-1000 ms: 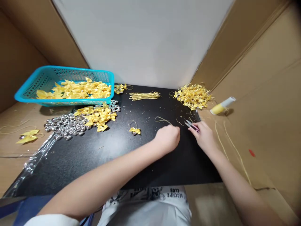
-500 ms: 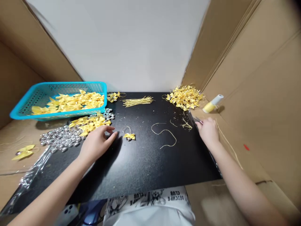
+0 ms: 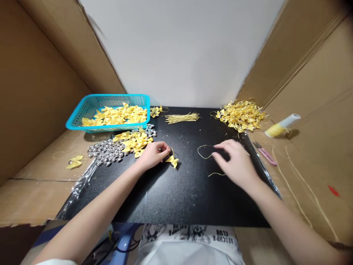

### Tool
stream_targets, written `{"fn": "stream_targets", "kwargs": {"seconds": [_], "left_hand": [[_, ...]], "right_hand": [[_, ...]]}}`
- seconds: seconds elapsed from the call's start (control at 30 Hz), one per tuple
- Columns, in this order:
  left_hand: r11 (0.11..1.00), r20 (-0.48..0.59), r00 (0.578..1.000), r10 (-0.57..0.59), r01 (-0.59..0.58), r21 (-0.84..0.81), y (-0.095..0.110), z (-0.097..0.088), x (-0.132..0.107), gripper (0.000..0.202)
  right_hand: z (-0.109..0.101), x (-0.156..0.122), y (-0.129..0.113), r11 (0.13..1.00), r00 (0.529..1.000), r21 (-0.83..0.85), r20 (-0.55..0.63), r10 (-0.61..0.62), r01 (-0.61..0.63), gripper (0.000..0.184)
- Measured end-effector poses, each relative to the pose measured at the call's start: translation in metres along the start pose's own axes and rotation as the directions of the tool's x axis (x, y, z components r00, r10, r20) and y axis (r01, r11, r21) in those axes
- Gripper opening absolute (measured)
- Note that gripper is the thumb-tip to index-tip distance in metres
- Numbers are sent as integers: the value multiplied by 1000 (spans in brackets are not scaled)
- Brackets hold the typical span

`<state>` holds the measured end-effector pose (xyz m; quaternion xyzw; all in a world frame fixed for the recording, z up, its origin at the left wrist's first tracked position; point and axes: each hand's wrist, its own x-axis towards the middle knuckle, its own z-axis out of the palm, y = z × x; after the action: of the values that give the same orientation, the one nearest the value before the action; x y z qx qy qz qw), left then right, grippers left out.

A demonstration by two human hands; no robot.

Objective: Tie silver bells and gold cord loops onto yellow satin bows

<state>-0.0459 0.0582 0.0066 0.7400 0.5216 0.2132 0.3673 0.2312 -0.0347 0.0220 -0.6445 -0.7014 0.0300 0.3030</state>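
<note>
My left hand [image 3: 154,154] pinches the thin cord loop of a small yellow ribbon bow [image 3: 173,161], whose bow end hangs just off my fingertips at the black tabletop. Right of it, my right hand [image 3: 234,162] is over a loose yellow cord [image 3: 203,156] lying in a curve on the table. Its thumb and fingers are apart, slightly blurred, with the cord passing beneath them. Scissors with pink handles [image 3: 267,154] lie at the table's right edge, beyond my right hand.
A blue basket [image 3: 72,119] of yellow bows stands back left, with silver beads [image 3: 106,151] and more bows [image 3: 135,141] before it. A bundle of cut cords [image 3: 182,117] lies at the back. Finished-looking bows [image 3: 242,116] are heaped back right, beside a thread spool [image 3: 282,126].
My right hand has left the scissors and moved left over the loose cord. My left hand has moved to the bow and taken its loop. The camera view has turned left.
</note>
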Motion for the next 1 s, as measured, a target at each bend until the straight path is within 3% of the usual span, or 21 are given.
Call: {"fn": "stream_targets", "kwargs": {"seconds": [0.1,0.17,0.3,0.4,0.47,0.63,0.73,0.83,1.0], "left_hand": [[998,-21,999,43,-44,-54,10,4,-5,22],[993,-134,987,90,-99,-66,20,8,-13,17],[967,-364,906,217,-251,-48,38,16,-28,12],[937,-480,815,324,-346,46,49,19,-33,8],[913,-522,760,388,-392,109,53,19,-34,6],[858,-559,675,481,-493,144,52,20,-34,2],[855,-555,678,482,-503,128,47,24,-37,3],[878,-541,719,436,-471,81,43,28,-41,2],[902,-522,764,378,-430,24,41,32,-44,5]], "right_hand": [[31,6,-46,976,978,215,207,-24,-22,19],[47,7,-66,960,974,278,225,-36,-29,29],[58,3,-88,952,997,307,75,-21,-3,24],[57,1,-94,950,998,307,-48,-39,52,16],[55,1,-94,944,989,310,-117,-85,118,5],[49,5,-85,904,964,355,-199,-175,238,16],[44,7,-81,886,968,404,-187,-164,228,15],[41,5,-80,865,975,451,-126,-183,220,2],[44,0,-82,831,982,531,-3,-191,164,10]]}}
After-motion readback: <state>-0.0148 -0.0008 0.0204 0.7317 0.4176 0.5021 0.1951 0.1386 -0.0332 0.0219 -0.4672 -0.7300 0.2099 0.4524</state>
